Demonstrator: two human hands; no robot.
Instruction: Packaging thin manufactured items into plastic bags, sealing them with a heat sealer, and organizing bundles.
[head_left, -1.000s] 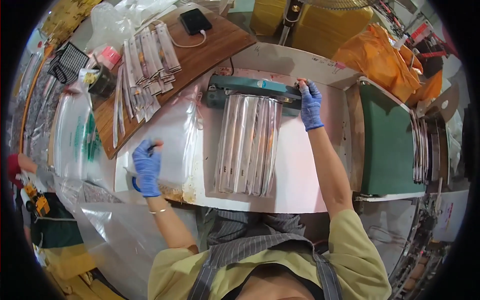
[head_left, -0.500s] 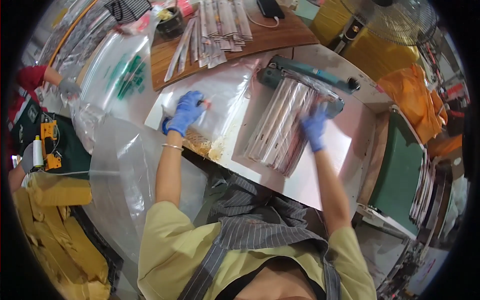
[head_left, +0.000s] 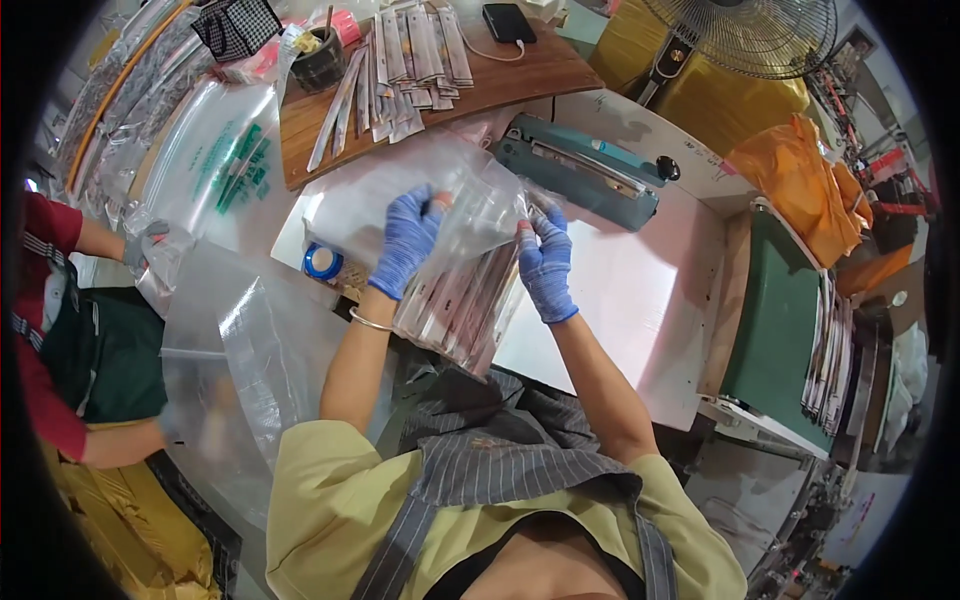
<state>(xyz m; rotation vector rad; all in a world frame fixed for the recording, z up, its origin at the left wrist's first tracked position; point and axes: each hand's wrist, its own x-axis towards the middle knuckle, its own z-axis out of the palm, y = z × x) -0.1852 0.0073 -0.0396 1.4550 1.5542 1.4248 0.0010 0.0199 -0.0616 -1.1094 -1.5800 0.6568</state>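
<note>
Between my hands a clear plastic bag (head_left: 474, 207) is stretched out, thin and crumpled. My left hand (head_left: 405, 240), in a blue knitted glove with bare fingertips, is closed on its left side. The fingers of my right hand (head_left: 546, 262), gloved alike, pinch its right edge. Just below lies a bundle of slim long packets (head_left: 460, 312) in shiny clear plastic, at the table's near edge. Whether the bag belongs to that wrapping, I cannot tell. A green heat sealer (head_left: 580, 172) stands beyond my right hand. Flat clear bags (head_left: 345, 205) lie left of my left hand.
Loose slim packets (head_left: 415, 60), a dark pot (head_left: 318, 62) and a phone (head_left: 509, 23) sit on a wooden board (head_left: 555, 78). A tape roll (head_left: 322, 262) is by my left wrist. A co-worker's arm (head_left: 100, 240) reaches in at left. A fan (head_left: 750, 30) stands at far right.
The packet bundle has moved left and nearer, away from the sealer. My right hand has come left to the plastic bag. My left hand has shifted slightly right, uncovering the tape roll.
</note>
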